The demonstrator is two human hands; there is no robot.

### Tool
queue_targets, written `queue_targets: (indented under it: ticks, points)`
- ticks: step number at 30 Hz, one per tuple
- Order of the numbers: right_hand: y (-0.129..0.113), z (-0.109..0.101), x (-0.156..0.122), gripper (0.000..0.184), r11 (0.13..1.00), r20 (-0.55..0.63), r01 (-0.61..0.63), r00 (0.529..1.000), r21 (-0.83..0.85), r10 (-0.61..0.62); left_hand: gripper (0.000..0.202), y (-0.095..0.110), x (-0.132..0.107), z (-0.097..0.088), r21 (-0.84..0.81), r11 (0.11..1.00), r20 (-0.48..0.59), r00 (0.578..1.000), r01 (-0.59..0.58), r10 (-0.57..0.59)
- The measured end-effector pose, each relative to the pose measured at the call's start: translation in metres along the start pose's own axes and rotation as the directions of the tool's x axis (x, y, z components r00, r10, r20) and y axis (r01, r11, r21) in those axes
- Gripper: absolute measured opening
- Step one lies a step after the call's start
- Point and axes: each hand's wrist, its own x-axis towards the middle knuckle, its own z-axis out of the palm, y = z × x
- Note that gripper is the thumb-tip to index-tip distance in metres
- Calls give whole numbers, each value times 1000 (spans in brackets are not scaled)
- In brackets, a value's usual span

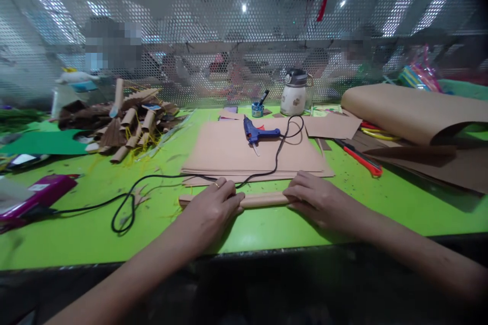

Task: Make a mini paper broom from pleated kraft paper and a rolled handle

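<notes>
A narrow strip of brown paper, rolled or folded, lies crosswise near the front of the green table. My left hand, with a ring on one finger, grips it left of its middle, and its layered left end sticks out beyond. Around the right end close the fingers of my right hand, hiding that tip. Just behind the strip is a stack of brown paper sheets. On the stack rests a blue glue gun, its black cord running left past my left hand.
Rolled paper pieces with yellow strings are heaped at back left, near a green sheet and a magenta device. A red cutter knife and large curled brown paper lie right. Behind stand a bottle and perforated screen.
</notes>
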Motion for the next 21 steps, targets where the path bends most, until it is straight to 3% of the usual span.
queue_targets:
  ticks: [7, 12, 14, 16, 17, 18, 19, 21]
  points:
    - [-7, 5, 1, 19, 990, 31, 48, 999, -131, -44, 24, 3, -2, -6, -38, 996, 26, 996, 81, -80]
    - [-8, 5, -1, 19, 989, 33, 56, 998, -134, -52, 54, -5, -26, -28, -75, 978, -104, 974, 192, -199]
    - [-8, 8, -3, 20, 989, -8, 65, 998, -133, -66, 55, -1, -37, -39, -140, 959, -183, 945, 246, -269]
    - [-7, 12, -4, 21, 988, -61, 87, 994, -126, -95, 44, 13, -43, -44, -284, 912, -285, 882, 296, -375]
    - [-8, 14, -5, 21, 987, -87, 101, 990, -122, -112, 34, 23, -44, -43, -395, 865, -292, 851, 309, -437]
    - [-8, 16, -5, 22, 986, -110, 114, 986, -118, -127, 25, 34, -44, -41, -536, 781, -235, 832, 320, -502]
    - [-8, 17, -5, 22, 986, -128, 123, 982, -115, -137, 20, 46, -42, -37, -684, 649, -115, 828, 334, -548]
    - [-10, 18, -5, 22, 985, -158, 131, 976, -108, -147, 21, 68, -36, -27, -891, 290, 144, 822, 351, -551]
